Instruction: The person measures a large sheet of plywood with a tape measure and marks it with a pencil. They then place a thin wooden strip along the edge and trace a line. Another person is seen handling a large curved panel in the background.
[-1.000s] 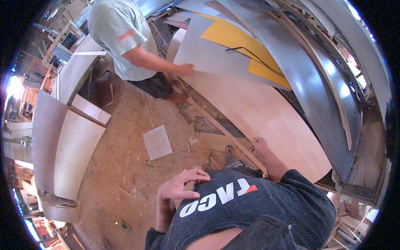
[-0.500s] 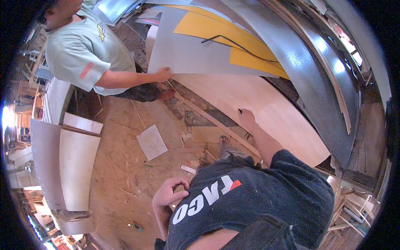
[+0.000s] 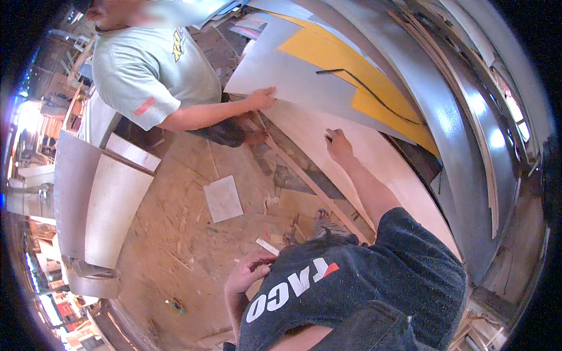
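My right hand [image 3: 338, 143] reaches up over a long pale wood sheet [image 3: 398, 199], its fingers closed on a small dark item I cannot make out. My left hand [image 3: 247, 272] rests against my dark shirt, fingers loosely bent and apart, with nothing in them. A co-worker's hand [image 3: 263, 99] grips the edge of stacked sheets at the far end, where a grey sheet [image 3: 257, 64] and yellow sheets [image 3: 319, 41] lie with a thin black strip [image 3: 363, 88] on top. A long wooden batten [image 3: 310, 181] runs beside the pale sheet.
A co-worker [image 3: 146, 70] in a light green shirt stands at the far left. Pale boards [image 3: 111, 216] stand at the left, dark glossy sheets [image 3: 451, 117] on the right. Wood scraps and a square board [image 3: 222, 198] lie on the dusty floor [image 3: 164, 245].
My right hand has moved forward and up the pale sheet. My left hand has shifted a little lower along my shirt. The view has moved, bringing more of the co-worker into it.
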Motion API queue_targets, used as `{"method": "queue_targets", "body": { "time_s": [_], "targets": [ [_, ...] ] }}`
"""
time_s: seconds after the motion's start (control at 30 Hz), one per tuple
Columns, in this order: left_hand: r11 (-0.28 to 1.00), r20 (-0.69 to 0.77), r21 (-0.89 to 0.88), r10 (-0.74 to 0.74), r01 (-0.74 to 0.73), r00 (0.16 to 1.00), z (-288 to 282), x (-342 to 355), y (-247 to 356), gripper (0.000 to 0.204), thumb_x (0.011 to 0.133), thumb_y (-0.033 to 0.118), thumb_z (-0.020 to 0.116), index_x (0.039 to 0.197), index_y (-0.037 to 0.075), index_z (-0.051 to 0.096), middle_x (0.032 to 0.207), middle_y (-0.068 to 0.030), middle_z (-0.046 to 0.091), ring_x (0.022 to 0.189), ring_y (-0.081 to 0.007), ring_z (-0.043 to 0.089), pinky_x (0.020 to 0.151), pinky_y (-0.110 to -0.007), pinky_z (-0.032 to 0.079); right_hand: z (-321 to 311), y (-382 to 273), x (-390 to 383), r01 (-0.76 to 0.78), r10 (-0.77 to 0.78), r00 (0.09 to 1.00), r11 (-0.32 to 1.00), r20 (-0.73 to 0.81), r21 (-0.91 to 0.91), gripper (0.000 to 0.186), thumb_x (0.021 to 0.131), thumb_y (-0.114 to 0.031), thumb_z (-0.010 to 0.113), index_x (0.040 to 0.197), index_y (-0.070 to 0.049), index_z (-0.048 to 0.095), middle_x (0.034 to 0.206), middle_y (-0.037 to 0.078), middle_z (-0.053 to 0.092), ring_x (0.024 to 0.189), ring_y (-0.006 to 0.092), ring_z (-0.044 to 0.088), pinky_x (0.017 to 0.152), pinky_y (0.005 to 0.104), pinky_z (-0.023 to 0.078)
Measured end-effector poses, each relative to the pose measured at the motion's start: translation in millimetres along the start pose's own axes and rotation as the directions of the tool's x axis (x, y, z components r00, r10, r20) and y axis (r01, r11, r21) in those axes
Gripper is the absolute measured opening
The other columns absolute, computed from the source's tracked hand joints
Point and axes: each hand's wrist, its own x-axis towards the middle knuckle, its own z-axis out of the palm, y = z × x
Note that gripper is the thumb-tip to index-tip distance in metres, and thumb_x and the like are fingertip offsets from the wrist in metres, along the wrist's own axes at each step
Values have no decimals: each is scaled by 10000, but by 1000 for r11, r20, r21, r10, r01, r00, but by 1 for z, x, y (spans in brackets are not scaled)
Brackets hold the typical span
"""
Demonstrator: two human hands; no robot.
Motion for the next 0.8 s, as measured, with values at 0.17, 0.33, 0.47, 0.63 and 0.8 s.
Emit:
{"method": "queue_targets", "body": {
  "time_s": [0.17, 0.33, 0.47, 0.63, 0.8],
  "targets": [
    [969, -288, -112, -246, 222, 926, 3, 11, -56, 389, 964, 287, 727, 1232, 6, 699, 1153, -90, 729, 1029, -203, 689, 912, -335, 525, -12, -26, -30, 88, -89, 996, 996, 18, 34, 322, 1012, -254, 613, 1303, -126, 667, 1151, 138, 637, 986, 349, 688, 832, 467, 573],
    [867, -450, -398, -468, 298, 760, -8, 15, -146, 356, 973, 323, 719, 1192, 43, 709, 1057, -71, 734, 979, -182, 682, 851, -319, 519, -56, -66, -34, 205, -192, 971, 976, -145, 78, 312, 988, -195, 635, 1285, -105, 668, 1123, 145, 647, 970, 353, 691, 788, 470, 571],
    [911, -522, -226, -412, 345, 747, -10, -13, -221, 334, 974, 337, 718, 1166, 65, 717, 1007, -64, 731, 948, -179, 681, 820, -321, 518, -101, -88, 20, 330, -311, 854, 944, -416, -26, 347, 963, -129, 634, 1309, -101, 632, 1165, 147, 657, 961, 377, 692, 757, 491, 570],
    [839, -545, -165, -516, 518, 661, -14, -51, -296, 347, 973, 329, 714, 1158, 36, 721, 1012, -81, 738, 947, -188, 686, 820, -329, 525, -108, -78, 87, 158, -190, 970, 967, -154, -198, 328, 951, -204, 638, 1261, -98, 657, 1208, 166, 679, 987, 385, 702, 784, 503, 583],
    [798, -576, -213, -568, 563, 588, 0, -81, -335, 362, 973, 321, 710, 1151, 7, 726, 1017, -98, 745, 947, -197, 692, 820, -337, 533, -61, -38, 79, 175, -114, 971, 938, 210, -298, 352, 960, -257, 609, 1275, -104, 647, 1239, 159, 680, 1044, 390, 703, 846, 524, 588]
  ]
}}
